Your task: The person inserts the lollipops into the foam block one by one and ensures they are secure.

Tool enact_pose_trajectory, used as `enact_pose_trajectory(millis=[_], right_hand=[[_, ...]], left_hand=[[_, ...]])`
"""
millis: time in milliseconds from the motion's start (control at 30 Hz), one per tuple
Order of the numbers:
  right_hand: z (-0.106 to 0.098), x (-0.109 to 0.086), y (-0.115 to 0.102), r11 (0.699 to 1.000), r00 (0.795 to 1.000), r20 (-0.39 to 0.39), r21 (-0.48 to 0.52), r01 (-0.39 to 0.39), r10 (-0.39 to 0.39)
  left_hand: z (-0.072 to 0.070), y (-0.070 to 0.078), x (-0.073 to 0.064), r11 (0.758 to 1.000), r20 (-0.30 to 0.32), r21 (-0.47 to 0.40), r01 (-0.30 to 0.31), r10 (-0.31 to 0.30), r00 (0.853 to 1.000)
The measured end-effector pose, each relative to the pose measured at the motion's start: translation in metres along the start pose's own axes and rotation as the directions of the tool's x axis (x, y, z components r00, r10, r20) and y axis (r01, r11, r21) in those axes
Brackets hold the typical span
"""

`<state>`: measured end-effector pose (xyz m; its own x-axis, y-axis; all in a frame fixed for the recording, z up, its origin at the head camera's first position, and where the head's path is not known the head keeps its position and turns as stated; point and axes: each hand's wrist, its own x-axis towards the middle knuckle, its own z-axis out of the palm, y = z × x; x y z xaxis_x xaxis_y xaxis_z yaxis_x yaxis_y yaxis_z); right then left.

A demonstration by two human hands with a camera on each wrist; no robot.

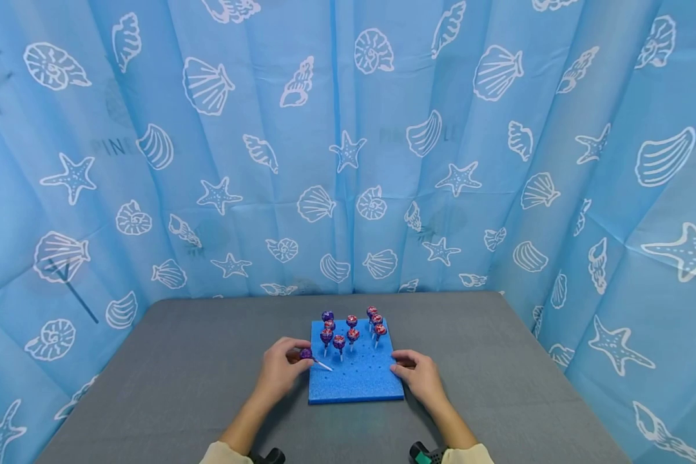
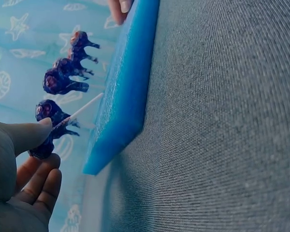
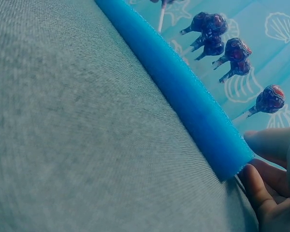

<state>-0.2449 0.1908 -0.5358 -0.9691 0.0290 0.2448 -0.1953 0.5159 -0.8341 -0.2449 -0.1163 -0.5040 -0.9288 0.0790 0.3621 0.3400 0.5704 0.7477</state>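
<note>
A blue foam block (image 1: 356, 380) lies on the grey table (image 1: 180, 374), with several purple and red wrapped lollipops (image 1: 350, 328) standing in its far half. My left hand (image 1: 281, 370) pinches one purple lollipop (image 1: 307, 354) by its head at the block's left edge, its white stick (image 1: 323, 366) slanting over the foam. The left wrist view shows that lollipop (image 2: 43, 145) between thumb and fingers, its stick (image 2: 84, 108) pointing at the foam block (image 2: 125, 87). My right hand (image 1: 420, 377) holds the block's right edge, and its fingers (image 3: 263, 188) touch the foam block (image 3: 193, 106).
A blue curtain (image 1: 348, 142) printed with shells and starfish closes off the table's back and both sides. Small holes dot the near half of the foam top. Grey tabletop (image 1: 528, 386) stretches left, right and in front of the block.
</note>
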Motion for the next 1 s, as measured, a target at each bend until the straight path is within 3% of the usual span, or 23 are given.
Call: enact_pose_trajectory(millis=[600, 733, 1000], right_hand=[[0.001, 0.000, 0.002, 1.000, 1.000, -0.003, -0.008, -0.010, 0.009], [0.001, -0.001, 0.000, 0.999, 1.000, -0.018, -0.020, 0.026, -0.026], [0.001, 0.000, 0.001, 1.000, 1.000, -0.018, -0.018, 0.017, -0.017]], left_hand=[[0.010, 0.011, 0.005, 0.995, -0.001, 0.057, -0.084, 0.084, 0.996], [0.011, 0.011, 0.006, 0.991, 0.008, 0.068, -0.117, 0.117, 0.993], [0.015, 0.017, 0.008, 0.982, -0.028, 0.076, -0.171, 0.173, 0.985]])
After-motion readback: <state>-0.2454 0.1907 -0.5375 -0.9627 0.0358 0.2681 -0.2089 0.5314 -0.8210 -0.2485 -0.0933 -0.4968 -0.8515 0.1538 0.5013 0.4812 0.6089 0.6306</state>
